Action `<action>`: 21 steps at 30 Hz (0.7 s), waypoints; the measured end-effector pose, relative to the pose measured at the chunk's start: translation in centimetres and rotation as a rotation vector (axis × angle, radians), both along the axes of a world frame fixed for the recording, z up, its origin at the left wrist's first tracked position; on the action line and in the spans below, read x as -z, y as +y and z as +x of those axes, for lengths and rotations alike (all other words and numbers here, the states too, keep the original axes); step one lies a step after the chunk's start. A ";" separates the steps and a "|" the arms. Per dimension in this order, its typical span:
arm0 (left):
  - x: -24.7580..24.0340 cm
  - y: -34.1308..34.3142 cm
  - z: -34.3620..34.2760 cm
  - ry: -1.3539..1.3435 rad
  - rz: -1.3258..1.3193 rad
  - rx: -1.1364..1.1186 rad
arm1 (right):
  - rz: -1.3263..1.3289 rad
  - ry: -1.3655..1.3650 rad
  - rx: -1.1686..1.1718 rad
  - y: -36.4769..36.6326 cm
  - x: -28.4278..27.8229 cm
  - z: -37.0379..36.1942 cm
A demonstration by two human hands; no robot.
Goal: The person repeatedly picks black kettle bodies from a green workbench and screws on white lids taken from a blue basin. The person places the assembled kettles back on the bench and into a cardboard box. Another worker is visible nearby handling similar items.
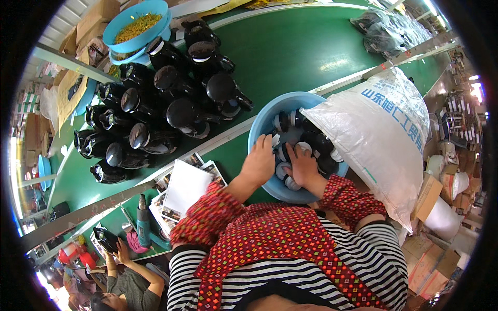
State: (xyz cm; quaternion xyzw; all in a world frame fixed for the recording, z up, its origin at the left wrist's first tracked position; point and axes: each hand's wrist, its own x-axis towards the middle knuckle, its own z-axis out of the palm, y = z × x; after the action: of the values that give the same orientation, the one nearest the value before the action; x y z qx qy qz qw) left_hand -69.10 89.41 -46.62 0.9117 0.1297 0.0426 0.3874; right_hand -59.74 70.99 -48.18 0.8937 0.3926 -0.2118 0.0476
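Observation:
In front of me stands a light blue basin (258, 120) with several round black and pale grey parts (282, 168) in it. My left hand (259, 159) is at the basin's left side, its fingers curled together around a small whitish piece whose kind I cannot make out. Deeper in the basin, my right hand (303, 166) rests with spread fingers on the round parts. Its fingertips touch them, and it grips none that I can see. A large white plastic sack (378, 140) leans over the basin's right rim, its mouth hanging over the parts.
Several glossy black kettles (181, 111) crowd the green conveyor belt (290, 46) at left. Printed sheets and white paper (187, 186) lie near my left forearm, beside a teal power tool (143, 220). A co-worker (135, 280) sits at lower left. Cardboard boxes (428, 259) stand at right.

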 end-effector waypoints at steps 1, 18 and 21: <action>2.1 -1.0 1.1 0.158 0.080 -0.009 | 0.040 0.035 0.034 0.9 -0.2 0.0; 3.2 -1.2 4.6 0.300 0.054 0.046 | -0.384 0.255 -0.084 6.5 1.4 3.8; 4.4 -1.3 5.2 0.314 0.082 -0.007 | -0.405 0.284 -0.253 7.5 2.6 3.5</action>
State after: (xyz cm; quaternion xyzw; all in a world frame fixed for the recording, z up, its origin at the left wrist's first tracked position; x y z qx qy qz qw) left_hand -63.95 88.14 -51.06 0.9218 0.1901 -0.0939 0.3246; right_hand -56.24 78.44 -50.78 0.7711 0.4535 -0.4016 0.1959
